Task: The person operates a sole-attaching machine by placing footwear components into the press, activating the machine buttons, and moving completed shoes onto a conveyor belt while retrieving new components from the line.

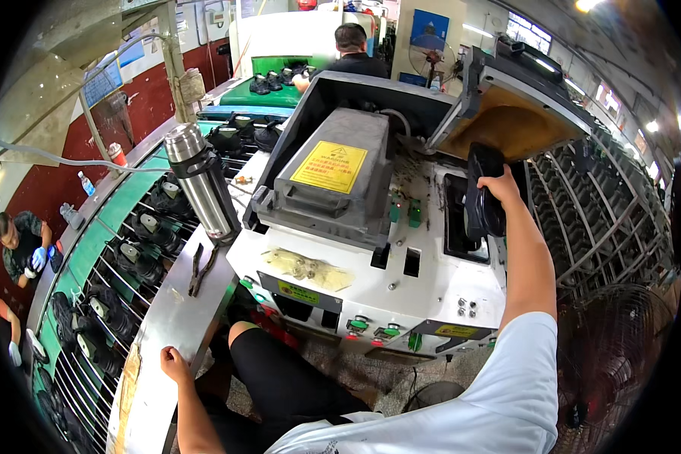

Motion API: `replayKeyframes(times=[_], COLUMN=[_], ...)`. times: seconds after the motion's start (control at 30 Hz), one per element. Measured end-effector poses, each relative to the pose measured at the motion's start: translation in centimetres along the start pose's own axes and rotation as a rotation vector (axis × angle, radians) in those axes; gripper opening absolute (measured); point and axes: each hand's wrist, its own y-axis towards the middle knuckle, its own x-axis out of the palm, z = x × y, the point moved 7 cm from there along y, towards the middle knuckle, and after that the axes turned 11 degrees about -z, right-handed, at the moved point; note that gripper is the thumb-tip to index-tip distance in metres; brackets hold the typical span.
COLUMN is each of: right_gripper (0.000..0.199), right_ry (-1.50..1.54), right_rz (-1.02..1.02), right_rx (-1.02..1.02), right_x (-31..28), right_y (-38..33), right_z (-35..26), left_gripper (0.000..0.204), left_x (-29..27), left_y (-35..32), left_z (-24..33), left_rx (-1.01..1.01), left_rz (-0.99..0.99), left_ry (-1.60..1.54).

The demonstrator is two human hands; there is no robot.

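Observation:
My right hand [499, 188] is closed around a black shoe [484, 200], holding it upright over the rectangular opening [454, 248] at the right side of a white press machine [461, 284]. Above the shoe stands a raised lid [518, 113] with a brown underside. On the machine's left side, a grey cover [337, 170] with a yellow warning label is down. My left hand [175, 365] hangs by the edge of a metal bench [159, 321], fingers curled in with nothing visible in them. Pliers [200, 271] lie on that bench, beside a steel thermos [200, 181].
Black shoes [107, 310] sit on a rod conveyor [72, 397] along the left. A rack [583, 200] of dark shoe-like pieces and a caged fan [620, 363] are at my right. One person [352, 53] works beyond the machine; another person [24, 246] is at far left.

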Motion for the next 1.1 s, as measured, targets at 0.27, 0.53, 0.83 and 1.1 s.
replayKeyframes(times=[0.27,0.53,0.83,1.1], right_gripper=[0.105,0.043,0.026,0.021], right_ry=[-0.227,-0.132,1.107,1.321], right_rz=[-0.174,0.282,0.698,0.123], right_rx=[0.089,-0.517,0.223,0.104], right_x=[7.0,3.7,10.2,15.9], right_y=[1.7,-14.2,-32.5,-31.9], right_z=[1.8,5.3,37.4,32.5], left_gripper=[0.015,0.014,0.031,0.028], left_x=[0.4,14.3,26.2,25.3], left_y=[-0.2,-12.2,-32.0,-28.1], left_z=[0.6,19.9,35.9,33.4], left_rx=[-0.143,0.355,0.756,0.580], left_rz=[-0.105,-0.671,-1.621,-1.487], left_ry=[0.145,0.067,-0.117,-0.201])
